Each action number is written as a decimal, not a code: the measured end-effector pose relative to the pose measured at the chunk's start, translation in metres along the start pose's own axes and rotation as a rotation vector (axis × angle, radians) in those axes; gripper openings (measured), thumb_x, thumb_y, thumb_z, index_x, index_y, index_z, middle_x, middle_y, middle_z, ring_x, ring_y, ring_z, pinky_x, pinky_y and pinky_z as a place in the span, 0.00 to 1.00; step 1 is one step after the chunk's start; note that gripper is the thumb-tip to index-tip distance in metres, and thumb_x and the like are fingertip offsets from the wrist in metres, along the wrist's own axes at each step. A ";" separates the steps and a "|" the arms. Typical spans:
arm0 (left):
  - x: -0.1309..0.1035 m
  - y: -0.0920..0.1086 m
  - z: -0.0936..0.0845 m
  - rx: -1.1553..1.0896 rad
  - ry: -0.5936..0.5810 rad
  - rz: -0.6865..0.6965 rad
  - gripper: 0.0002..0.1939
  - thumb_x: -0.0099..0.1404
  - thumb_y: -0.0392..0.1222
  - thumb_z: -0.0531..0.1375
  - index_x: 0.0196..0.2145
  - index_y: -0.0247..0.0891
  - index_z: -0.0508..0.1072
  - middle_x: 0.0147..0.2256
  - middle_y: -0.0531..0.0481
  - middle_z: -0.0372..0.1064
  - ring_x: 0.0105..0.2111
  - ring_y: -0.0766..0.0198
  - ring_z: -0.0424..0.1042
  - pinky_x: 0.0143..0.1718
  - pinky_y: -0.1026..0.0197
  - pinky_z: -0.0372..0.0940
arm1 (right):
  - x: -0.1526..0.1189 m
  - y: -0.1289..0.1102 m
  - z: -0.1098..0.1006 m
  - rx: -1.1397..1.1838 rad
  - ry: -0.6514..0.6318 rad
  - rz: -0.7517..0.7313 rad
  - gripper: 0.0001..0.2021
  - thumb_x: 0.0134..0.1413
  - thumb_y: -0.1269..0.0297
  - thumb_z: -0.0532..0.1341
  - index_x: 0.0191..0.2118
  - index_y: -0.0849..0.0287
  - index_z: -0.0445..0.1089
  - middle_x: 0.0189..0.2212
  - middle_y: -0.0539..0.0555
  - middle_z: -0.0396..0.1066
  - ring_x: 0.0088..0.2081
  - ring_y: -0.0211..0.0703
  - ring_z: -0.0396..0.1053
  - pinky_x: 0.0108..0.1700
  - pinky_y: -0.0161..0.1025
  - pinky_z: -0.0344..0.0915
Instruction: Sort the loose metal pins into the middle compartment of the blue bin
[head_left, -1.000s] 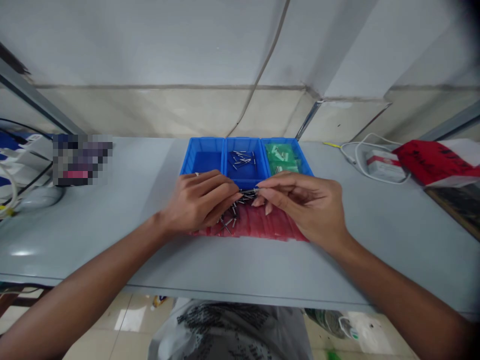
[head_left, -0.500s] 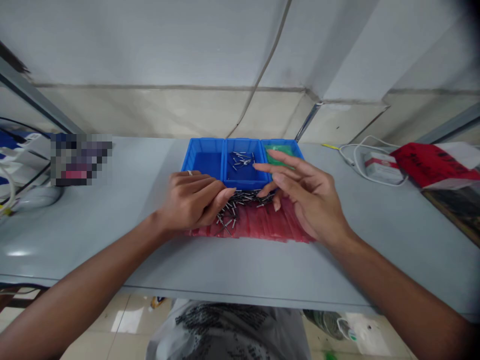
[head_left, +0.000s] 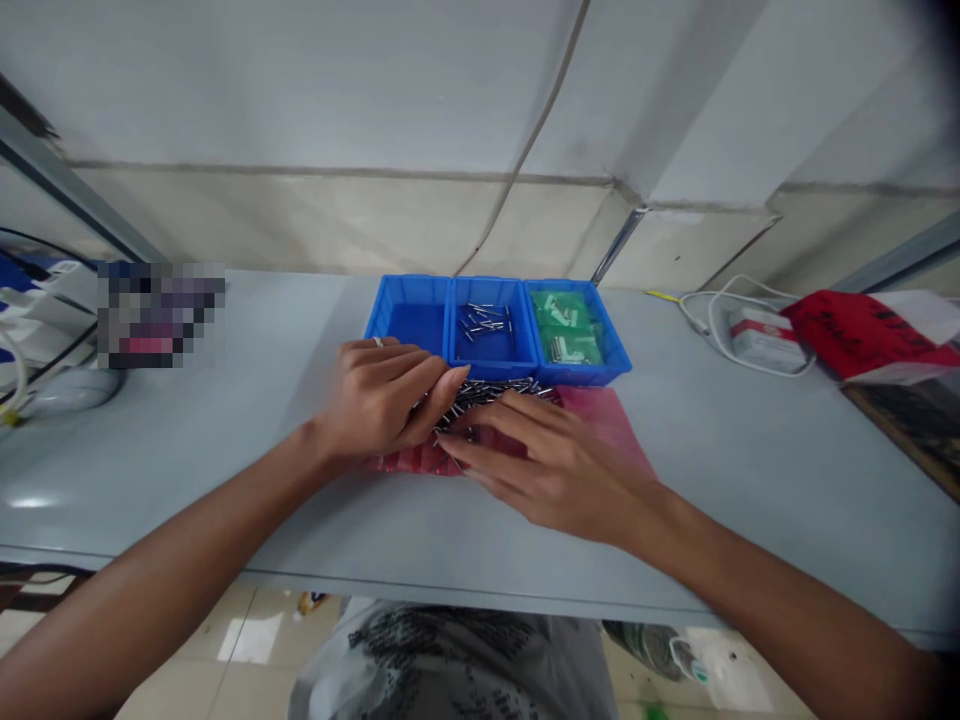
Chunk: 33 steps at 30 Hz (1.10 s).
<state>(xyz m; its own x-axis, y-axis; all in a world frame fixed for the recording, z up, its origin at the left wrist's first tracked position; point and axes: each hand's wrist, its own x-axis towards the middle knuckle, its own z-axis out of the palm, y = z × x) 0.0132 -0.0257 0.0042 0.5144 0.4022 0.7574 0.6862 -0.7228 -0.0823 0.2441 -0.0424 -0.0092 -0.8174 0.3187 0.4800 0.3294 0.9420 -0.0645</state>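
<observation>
My left hand [head_left: 390,395] is curled closed, palm down, over the left part of a heap of small metal pins that look like rivets [head_left: 499,390]. What its fingers hold, if anything, is hidden. My right hand [head_left: 544,455] reaches in from the right, its fingertips at the loose rivets beside my left thumb. These fingers are bent but slightly apart, with no lifted rivet visible between them. Under the heap and both hands lie red plastic bags [head_left: 604,420]. Behind them, a blue middle bin [head_left: 491,352] contains several more rivets.
Left of the middle bin, another blue bin [head_left: 409,320] shows its bare bottom. Green bags [head_left: 562,325] fill the right bin [head_left: 619,365]. A mouse [head_left: 79,390] and cables lie at the left; a small white box [head_left: 765,338] and red packaging [head_left: 874,330] are at the right.
My right hand has moved down and left, from above the right bin to the rivets beside my left thumb. That uncovers the green bags. My left hand stays nearly still.
</observation>
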 end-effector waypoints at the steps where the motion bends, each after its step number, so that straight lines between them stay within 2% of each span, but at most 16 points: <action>1: 0.000 0.000 0.000 0.002 -0.006 -0.003 0.18 0.69 0.36 0.59 0.21 0.39 0.60 0.18 0.58 0.58 0.18 0.71 0.55 0.23 0.61 0.53 | 0.001 -0.004 0.000 -0.042 -0.002 -0.023 0.17 0.63 0.71 0.61 0.57 0.59 0.73 0.47 0.60 0.75 0.46 0.51 0.69 0.46 0.48 0.73; 3: 0.000 0.001 0.000 0.004 -0.011 -0.008 0.19 0.69 0.36 0.58 0.21 0.39 0.60 0.17 0.58 0.57 0.18 0.71 0.55 0.23 0.60 0.52 | 0.002 -0.011 0.003 -0.125 -0.006 -0.077 0.16 0.64 0.72 0.60 0.56 0.60 0.73 0.45 0.59 0.76 0.44 0.51 0.69 0.44 0.48 0.71; 6: 0.002 0.003 0.000 0.004 -0.013 -0.004 0.20 0.70 0.36 0.57 0.20 0.39 0.59 0.16 0.58 0.56 0.17 0.71 0.54 0.22 0.60 0.51 | 0.003 -0.018 0.010 -0.217 0.030 -0.152 0.12 0.65 0.75 0.58 0.48 0.63 0.76 0.40 0.58 0.77 0.40 0.48 0.70 0.44 0.48 0.70; 9: 0.002 0.003 0.001 0.006 -0.015 0.001 0.21 0.70 0.36 0.57 0.19 0.39 0.57 0.16 0.58 0.53 0.17 0.71 0.52 0.22 0.60 0.50 | 0.001 -0.020 0.015 -0.218 0.056 -0.211 0.09 0.64 0.75 0.58 0.41 0.64 0.77 0.38 0.59 0.77 0.39 0.48 0.70 0.43 0.48 0.69; 12: 0.001 0.002 0.001 0.008 -0.013 -0.004 0.21 0.70 0.37 0.57 0.19 0.39 0.57 0.16 0.58 0.53 0.17 0.71 0.51 0.22 0.60 0.50 | 0.000 -0.020 0.014 -0.178 0.058 -0.235 0.08 0.63 0.76 0.59 0.38 0.66 0.77 0.39 0.62 0.77 0.40 0.49 0.71 0.41 0.46 0.69; 19: 0.000 0.001 0.001 0.004 -0.005 0.008 0.20 0.68 0.35 0.59 0.20 0.39 0.59 0.16 0.58 0.55 0.18 0.71 0.51 0.22 0.60 0.50 | -0.002 -0.020 0.007 -0.125 0.102 -0.271 0.09 0.63 0.77 0.58 0.38 0.70 0.77 0.38 0.64 0.78 0.40 0.50 0.74 0.39 0.43 0.72; 29: -0.001 0.001 0.002 0.001 -0.014 0.010 0.17 0.67 0.35 0.60 0.21 0.39 0.62 0.17 0.58 0.57 0.19 0.70 0.53 0.23 0.60 0.51 | -0.001 -0.018 0.004 -0.144 0.151 -0.320 0.09 0.62 0.77 0.59 0.37 0.68 0.78 0.37 0.60 0.80 0.39 0.48 0.76 0.43 0.42 0.77; 33: 0.000 0.000 0.001 0.004 -0.008 0.023 0.17 0.67 0.35 0.61 0.21 0.38 0.62 0.17 0.58 0.57 0.19 0.71 0.52 0.23 0.61 0.51 | -0.001 -0.021 -0.004 -0.117 0.178 -0.321 0.08 0.62 0.77 0.60 0.40 0.70 0.77 0.38 0.63 0.79 0.41 0.49 0.77 0.44 0.42 0.78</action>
<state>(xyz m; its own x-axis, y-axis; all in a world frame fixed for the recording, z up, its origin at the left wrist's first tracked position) 0.0138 -0.0253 0.0039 0.5341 0.3899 0.7501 0.6761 -0.7297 -0.1021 0.2401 -0.0630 -0.0054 -0.7963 -0.0237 0.6044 0.1298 0.9693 0.2089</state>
